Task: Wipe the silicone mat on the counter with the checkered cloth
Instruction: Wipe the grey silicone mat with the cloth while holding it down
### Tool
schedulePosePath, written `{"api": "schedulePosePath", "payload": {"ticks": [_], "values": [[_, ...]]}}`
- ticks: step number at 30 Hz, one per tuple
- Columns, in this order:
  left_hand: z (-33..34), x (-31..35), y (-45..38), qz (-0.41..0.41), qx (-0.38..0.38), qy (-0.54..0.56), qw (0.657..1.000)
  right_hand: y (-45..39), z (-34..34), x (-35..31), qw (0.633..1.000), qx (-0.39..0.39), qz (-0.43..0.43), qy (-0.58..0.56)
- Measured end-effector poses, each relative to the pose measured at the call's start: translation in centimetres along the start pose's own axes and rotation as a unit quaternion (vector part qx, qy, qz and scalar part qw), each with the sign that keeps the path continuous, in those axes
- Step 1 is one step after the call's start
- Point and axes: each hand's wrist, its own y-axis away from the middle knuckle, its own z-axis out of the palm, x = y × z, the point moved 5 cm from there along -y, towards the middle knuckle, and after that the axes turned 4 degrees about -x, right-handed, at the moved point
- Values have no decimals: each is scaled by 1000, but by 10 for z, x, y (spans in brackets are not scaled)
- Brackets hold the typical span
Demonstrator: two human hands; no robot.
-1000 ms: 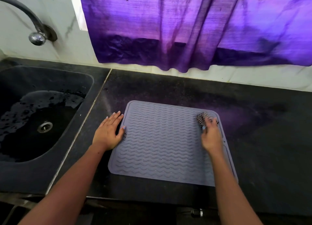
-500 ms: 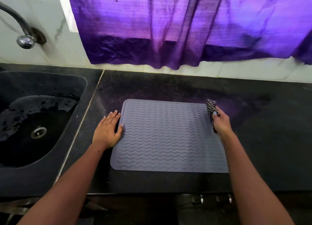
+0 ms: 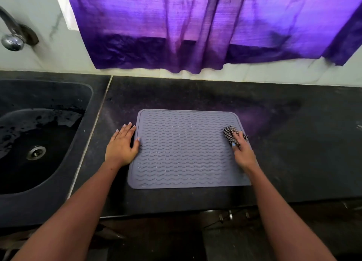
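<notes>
A grey silicone mat (image 3: 184,149) with wavy ridges lies flat on the black counter (image 3: 293,143). My left hand (image 3: 121,145) rests flat at the mat's left edge, fingers straight on the counter and the thumb on the mat. My right hand (image 3: 241,151) grips a bunched black-and-white checkered cloth (image 3: 231,133) and holds it down on the mat near its right edge, a little above the middle.
A dark sink (image 3: 39,135) with a wet bottom and a metal drain (image 3: 36,152) lies to the left, under a chrome tap (image 3: 11,37). A purple curtain (image 3: 195,26) hangs over the white tiled wall behind. Bare counter stretches right of the mat.
My right hand has brought the cloth down and inward from the mat's far right corner onto its right side. My left hand stays at the left edge. The view has shifted.
</notes>
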Motion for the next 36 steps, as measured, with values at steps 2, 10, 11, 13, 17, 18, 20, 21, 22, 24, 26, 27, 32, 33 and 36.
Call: {"api": "schedulePosePath", "payload": {"ticks": [2, 10, 11, 13, 17, 18, 20, 21, 22, 24, 26, 27, 32, 33, 36], "values": [[0, 1, 0, 1, -7, 1, 1000, -5, -8, 1, 978, -8, 85, -191], [5, 0, -1, -11, -84, -32, 996, 68, -16, -9, 989, 142, 27, 12], [5, 0, -1, -10, -84, -33, 996, 77, -1, -4, 990, 102, 1, 95], [6, -2, 1, -4, -72, -33, 997, 81, 13, 11, 978, 54, 1, 202], [6, -2, 7, -5, -65, -22, 998, 74, 9, 14, 985, 25, 22, 172], [6, -1, 9, -8, -68, -24, 997, 75, 9, 13, 985, 25, 15, 171], [5, 1, 15, -10, -82, -38, 996, 74, 6, 10, 989, 24, 13, 146], [6, 2, 19, -12, -90, -45, 995, 71, 3, 10, 993, 30, 20, 108], [6, 2, 22, -14, -93, -51, 994, 68, -1, 10, 998, 38, 43, 38], [5, 4, 28, -16, -91, -56, 994, 60, -12, 4, 977, 63, 110, -169], [4, 7, 31, -16, -85, -57, 995, 55, -23, -3, 922, 132, 157, -327], [4, 7, 32, -15, -81, -56, 995, 56, -26, -12, 914, 163, 164, -334], [5, 4, 31, -13, -64, -54, 996, 82, 32, -71, 996, 74, 30, -37], [5, 4, 30, -14, -59, -51, 997, 90, 54, -74, 998, 29, 7, 57], [6, 4, 29, -18, -51, -45, 998, 88, 82, -61, 974, -1, -18, 226]]}}
